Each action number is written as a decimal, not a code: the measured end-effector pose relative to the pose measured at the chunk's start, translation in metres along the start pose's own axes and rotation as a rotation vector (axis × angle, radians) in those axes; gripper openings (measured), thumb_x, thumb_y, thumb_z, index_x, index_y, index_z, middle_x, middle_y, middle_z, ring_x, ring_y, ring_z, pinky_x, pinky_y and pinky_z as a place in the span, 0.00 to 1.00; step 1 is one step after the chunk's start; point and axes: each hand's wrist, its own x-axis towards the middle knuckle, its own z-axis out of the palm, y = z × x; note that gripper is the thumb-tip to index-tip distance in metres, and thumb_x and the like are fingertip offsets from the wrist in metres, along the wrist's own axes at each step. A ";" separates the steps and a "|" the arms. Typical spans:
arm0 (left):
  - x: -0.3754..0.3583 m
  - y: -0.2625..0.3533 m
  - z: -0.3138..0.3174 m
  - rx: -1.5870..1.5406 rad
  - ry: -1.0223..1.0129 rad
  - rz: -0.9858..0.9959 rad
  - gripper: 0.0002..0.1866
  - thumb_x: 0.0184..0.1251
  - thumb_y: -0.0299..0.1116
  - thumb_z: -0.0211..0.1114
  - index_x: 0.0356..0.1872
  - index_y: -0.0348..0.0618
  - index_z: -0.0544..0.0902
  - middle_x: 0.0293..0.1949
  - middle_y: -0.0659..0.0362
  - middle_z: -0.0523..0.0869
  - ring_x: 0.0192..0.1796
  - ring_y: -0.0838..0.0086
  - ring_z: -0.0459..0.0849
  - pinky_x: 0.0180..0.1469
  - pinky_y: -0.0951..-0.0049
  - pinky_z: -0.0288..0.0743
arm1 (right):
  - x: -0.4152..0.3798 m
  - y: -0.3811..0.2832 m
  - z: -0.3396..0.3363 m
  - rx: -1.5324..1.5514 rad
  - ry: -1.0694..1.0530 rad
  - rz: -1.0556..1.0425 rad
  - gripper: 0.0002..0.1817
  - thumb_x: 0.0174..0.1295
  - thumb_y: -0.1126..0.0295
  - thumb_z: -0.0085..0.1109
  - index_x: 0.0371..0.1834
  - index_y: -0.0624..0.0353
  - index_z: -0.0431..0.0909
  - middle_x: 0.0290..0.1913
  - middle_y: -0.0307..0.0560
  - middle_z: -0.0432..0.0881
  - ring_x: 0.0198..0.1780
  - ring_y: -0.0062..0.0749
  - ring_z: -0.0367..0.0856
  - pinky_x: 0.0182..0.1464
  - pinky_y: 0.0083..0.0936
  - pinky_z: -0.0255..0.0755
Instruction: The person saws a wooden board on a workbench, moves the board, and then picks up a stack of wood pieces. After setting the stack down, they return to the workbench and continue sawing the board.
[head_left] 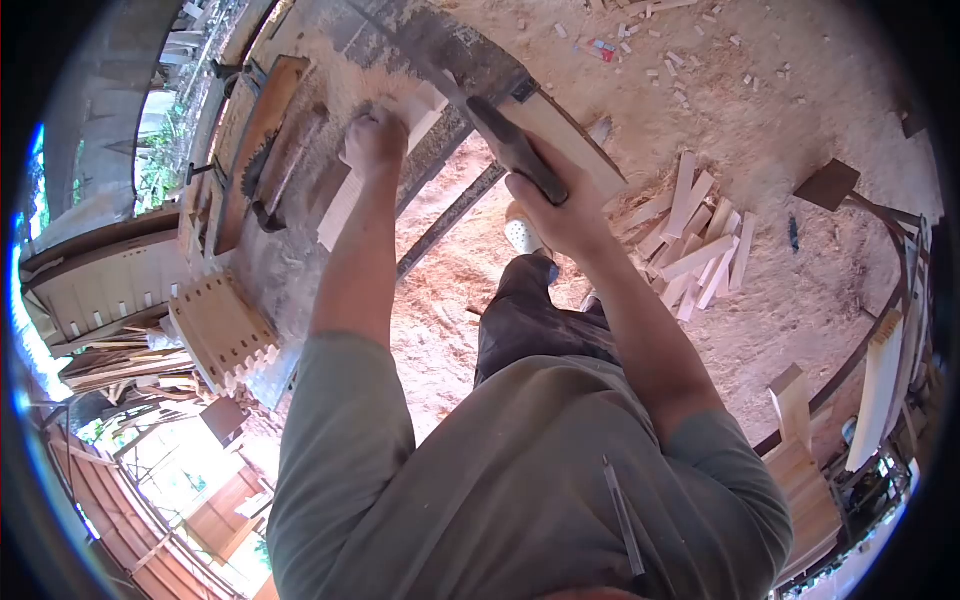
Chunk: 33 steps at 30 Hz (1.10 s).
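The right hand (560, 205) is wrapped firmly round the handle of a dark tool (515, 150), whose narrow far end reaches over the bench (485, 58). The left hand (375, 140), fingers curled in, sits at the wood (338, 212); whether it grips or only presses I cannot tell. The wood lies along the bench's near edge, showing on both sides of the hand. Between that edge and the bar (450, 222) a gap opens to the floor (780, 320), which spreads right, past the offcuts (700, 258)
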 end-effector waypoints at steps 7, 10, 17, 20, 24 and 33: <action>0.006 -0.009 0.008 0.034 0.047 0.014 0.27 0.66 0.49 0.48 0.44 0.38 0.89 0.57 0.47 0.85 0.60 0.53 0.82 0.66 0.51 0.65 | 0.014 0.000 0.012 -0.059 -0.054 0.032 0.27 0.63 0.65 0.65 0.65 0.58 0.74 0.35 0.49 0.85 0.37 0.33 0.85 0.44 0.29 0.76; 0.005 -0.008 0.007 0.021 0.019 0.006 0.27 0.67 0.48 0.47 0.45 0.40 0.90 0.61 0.53 0.84 0.61 0.54 0.81 0.67 0.49 0.62 | -0.002 -0.001 0.001 -0.038 -0.122 0.094 0.28 0.63 0.65 0.65 0.67 0.58 0.73 0.39 0.51 0.86 0.37 0.38 0.85 0.44 0.31 0.76; 0.003 -0.012 0.013 0.021 0.034 0.032 0.27 0.68 0.46 0.46 0.46 0.38 0.89 0.62 0.52 0.82 0.61 0.55 0.81 0.68 0.50 0.61 | -0.095 -0.053 -0.084 -0.146 -0.262 0.304 0.31 0.62 0.73 0.63 0.70 0.61 0.68 0.49 0.57 0.86 0.50 0.38 0.88 0.52 0.29 0.78; 0.004 -0.007 0.007 0.016 -0.028 0.013 0.27 0.68 0.46 0.46 0.46 0.37 0.89 0.63 0.53 0.81 0.62 0.56 0.80 0.69 0.51 0.60 | -0.078 -0.045 -0.069 -0.208 -0.226 0.122 0.31 0.61 0.73 0.64 0.70 0.59 0.69 0.49 0.59 0.86 0.50 0.42 0.88 0.51 0.32 0.79; -0.008 -0.003 0.001 -0.021 0.014 0.000 0.28 0.65 0.48 0.47 0.49 0.40 0.88 0.62 0.53 0.82 0.66 0.57 0.77 0.71 0.56 0.61 | 0.054 0.000 0.034 -0.250 -0.170 0.052 0.27 0.63 0.61 0.62 0.65 0.59 0.73 0.39 0.60 0.86 0.40 0.52 0.87 0.42 0.37 0.79; 0.002 -0.010 0.012 -0.033 0.010 0.017 0.25 0.69 0.45 0.46 0.44 0.42 0.90 0.60 0.59 0.82 0.63 0.63 0.79 0.68 0.52 0.60 | 0.036 -0.015 0.015 0.126 -0.023 0.012 0.25 0.63 0.70 0.64 0.65 0.61 0.74 0.39 0.47 0.84 0.40 0.25 0.82 0.44 0.24 0.75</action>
